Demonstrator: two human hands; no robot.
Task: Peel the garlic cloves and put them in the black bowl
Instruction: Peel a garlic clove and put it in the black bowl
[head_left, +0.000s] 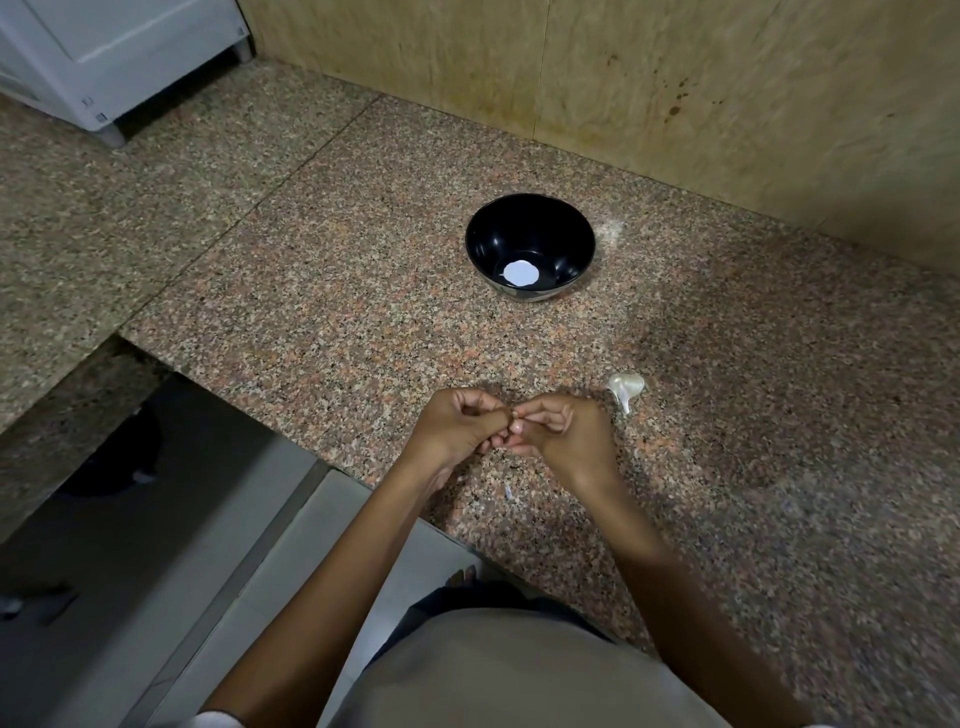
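Left hand (457, 427) and right hand (569, 434) both pinch 1 small clove (515, 414) between them. Bowl (496, 234) stands beyond; garlic (627, 387) lies right.

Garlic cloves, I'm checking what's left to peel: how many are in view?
2: one clove lies on the counter beside the right hand; a second clove, mostly hidden, is pinched between it and the left hand.

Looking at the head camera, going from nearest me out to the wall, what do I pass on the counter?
Scrap of peel → left hand and right hand, pinching a garlic clove → black bowl → tan wall. The garlic piece beside the right hand overlaps them, so it's left out.
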